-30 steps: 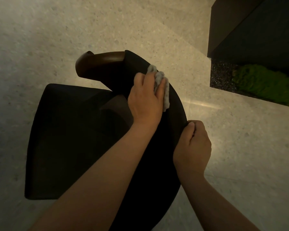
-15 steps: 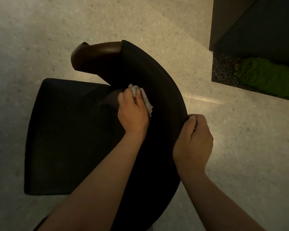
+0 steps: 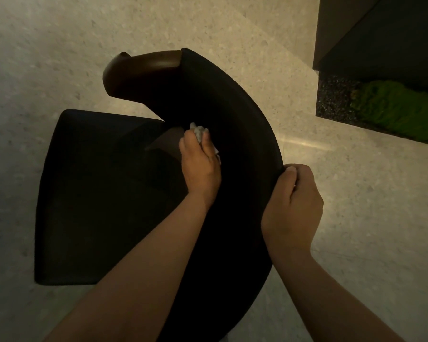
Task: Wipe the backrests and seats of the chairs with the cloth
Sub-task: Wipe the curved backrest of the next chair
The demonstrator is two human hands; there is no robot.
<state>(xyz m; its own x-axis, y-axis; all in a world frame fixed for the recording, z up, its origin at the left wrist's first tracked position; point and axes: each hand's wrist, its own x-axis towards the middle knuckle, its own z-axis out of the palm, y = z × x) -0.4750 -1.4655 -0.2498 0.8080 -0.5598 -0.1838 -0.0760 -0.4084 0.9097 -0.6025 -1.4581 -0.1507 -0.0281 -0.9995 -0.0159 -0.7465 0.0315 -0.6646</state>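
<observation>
A crumpled pale grey cloth (image 3: 198, 130) was seen bunched in the left hand (image 3: 200, 166), whose fingers were curled round it. It was pressed against the inner face of the black upholstered curved backrest (image 3: 232, 107), just above the black padded seat (image 3: 97, 193). Most of the cloth was hidden under the hand. The right hand (image 3: 292, 203) was closed on the backrest's outer rim, thumb laid on the top edge. The rear of the seat was partly covered by the left forearm (image 3: 143, 267). A brown wooden armrest (image 3: 139, 67) was noted at the backrest's far end. A pale speckled stone floor (image 3: 59, 45) lay below. To the upper right, well apart from the chair, a dark boxy planter (image 3: 381, 33) with green moss (image 3: 400, 109) and dark gravel (image 3: 334, 95) was recorded.
</observation>
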